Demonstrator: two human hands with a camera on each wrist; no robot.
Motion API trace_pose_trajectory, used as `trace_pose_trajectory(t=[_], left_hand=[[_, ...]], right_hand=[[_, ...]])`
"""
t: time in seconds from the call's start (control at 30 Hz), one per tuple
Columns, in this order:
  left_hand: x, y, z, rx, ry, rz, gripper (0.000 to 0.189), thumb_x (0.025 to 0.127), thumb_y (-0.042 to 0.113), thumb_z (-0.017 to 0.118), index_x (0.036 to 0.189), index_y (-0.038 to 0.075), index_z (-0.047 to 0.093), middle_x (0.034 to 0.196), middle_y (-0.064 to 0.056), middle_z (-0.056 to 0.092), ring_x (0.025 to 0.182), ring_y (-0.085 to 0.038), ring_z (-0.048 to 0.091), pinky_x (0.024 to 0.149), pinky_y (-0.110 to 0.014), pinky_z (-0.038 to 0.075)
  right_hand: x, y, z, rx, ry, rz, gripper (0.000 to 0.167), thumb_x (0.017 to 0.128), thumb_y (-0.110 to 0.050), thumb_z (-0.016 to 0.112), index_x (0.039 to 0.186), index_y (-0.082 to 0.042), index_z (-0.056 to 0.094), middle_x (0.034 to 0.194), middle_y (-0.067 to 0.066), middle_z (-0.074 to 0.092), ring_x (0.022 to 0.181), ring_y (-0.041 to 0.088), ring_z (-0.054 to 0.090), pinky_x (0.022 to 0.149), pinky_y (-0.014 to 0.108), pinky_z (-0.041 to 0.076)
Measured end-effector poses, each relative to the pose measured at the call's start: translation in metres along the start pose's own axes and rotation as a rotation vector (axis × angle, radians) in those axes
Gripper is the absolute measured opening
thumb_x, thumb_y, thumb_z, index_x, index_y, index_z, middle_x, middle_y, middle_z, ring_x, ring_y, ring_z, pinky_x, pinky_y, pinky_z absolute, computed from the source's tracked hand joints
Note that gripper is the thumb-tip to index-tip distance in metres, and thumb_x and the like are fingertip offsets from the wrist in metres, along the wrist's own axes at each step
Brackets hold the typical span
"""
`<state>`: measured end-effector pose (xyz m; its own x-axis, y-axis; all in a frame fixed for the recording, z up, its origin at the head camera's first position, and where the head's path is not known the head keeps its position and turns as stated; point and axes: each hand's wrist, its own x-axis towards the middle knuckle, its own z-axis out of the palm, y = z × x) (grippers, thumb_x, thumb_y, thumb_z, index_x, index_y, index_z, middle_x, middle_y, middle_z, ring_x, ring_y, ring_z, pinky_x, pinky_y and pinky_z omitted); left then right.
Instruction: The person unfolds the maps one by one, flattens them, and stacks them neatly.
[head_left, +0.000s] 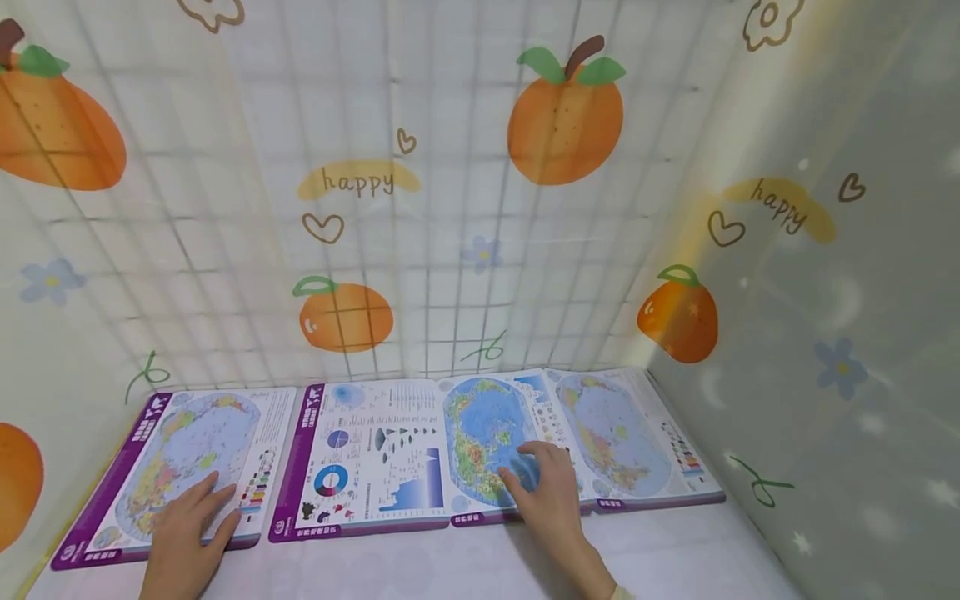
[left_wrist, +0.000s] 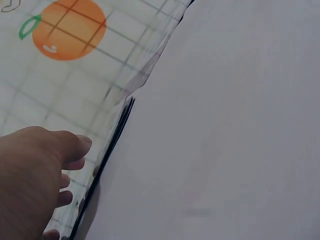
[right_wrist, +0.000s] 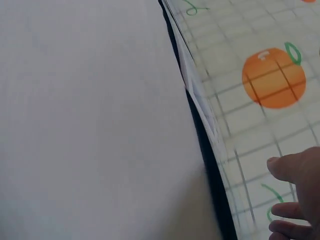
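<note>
A map board (head_left: 202, 450) with a purple left border lies flat at the left. My left hand (head_left: 187, 533) is over its lower right part, fingers apart and pointing at the printed map. Beside it, a wider fold-out map (head_left: 390, 517) with several panels lies spread, showing charts and world maps. Over the blue and green world map panel (head_left: 480, 425) is my right hand (head_left: 551, 492), its thumb apart from its loosely bent fingers. Nothing shows between the fingers of either hand. Whether the fingertips touch the maps, I cannot tell. The left wrist view shows the left hand (left_wrist: 35, 175) with loosely bent fingers.
A white surface (head_left: 390, 575) runs under the maps. Behind them rises a wire grid covered by a pale curtain (head_left: 450, 208) printed with oranges. Another curtain side (head_left: 862, 275) borders the right. Dark thin edges (right_wrist: 207, 155) stand near the grid in the right wrist view.
</note>
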<state>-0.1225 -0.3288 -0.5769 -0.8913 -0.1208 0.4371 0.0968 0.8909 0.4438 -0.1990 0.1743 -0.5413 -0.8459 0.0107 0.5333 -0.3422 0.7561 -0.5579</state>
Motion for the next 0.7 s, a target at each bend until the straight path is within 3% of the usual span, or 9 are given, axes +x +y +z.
trace_pose_trajectory(t=[0.27, 0.43, 0.7], left_hand=[[0.000, -0.013, -0.009, 0.041, -0.028, -0.101, 0.043, 0.095, 0.021, 0.076, 0.131, -0.002, 0.069, 0.148, -0.034, 0.053, 0.134, -0.058, 0.045, 0.112, -0.078, 0.028], [0.000, -0.022, -0.014, 0.026, 0.006, -0.127, 0.043, 0.095, 0.019, 0.076, 0.130, -0.003, 0.068, 0.150, -0.035, 0.051, 0.137, -0.059, 0.044, 0.115, -0.076, 0.027], [0.001, -0.041, -0.030, 0.024, 0.050, -0.193, 0.041, 0.099, 0.022, 0.072, 0.127, -0.008, 0.068, 0.148, -0.036, 0.052, 0.131, -0.060, 0.046, 0.111, -0.075, 0.032]], right_hand=[[-0.010, -0.039, 0.035, 0.027, -0.057, -0.079, 0.039, 0.082, -0.026, 0.092, 0.111, -0.009, 0.072, 0.112, 0.006, 0.071, 0.108, 0.025, 0.062, 0.091, 0.047, 0.054], [-0.016, -0.056, 0.050, 0.075, -0.073, -0.116, 0.036, 0.081, -0.023, 0.092, 0.107, -0.010, 0.072, 0.110, 0.003, 0.071, 0.104, 0.020, 0.060, 0.087, 0.042, 0.053], [-0.021, -0.087, 0.076, 0.146, -0.118, -0.134, 0.031, 0.084, -0.022, 0.089, 0.107, -0.010, 0.072, 0.113, 0.003, 0.070, 0.107, 0.019, 0.061, 0.089, 0.040, 0.055]])
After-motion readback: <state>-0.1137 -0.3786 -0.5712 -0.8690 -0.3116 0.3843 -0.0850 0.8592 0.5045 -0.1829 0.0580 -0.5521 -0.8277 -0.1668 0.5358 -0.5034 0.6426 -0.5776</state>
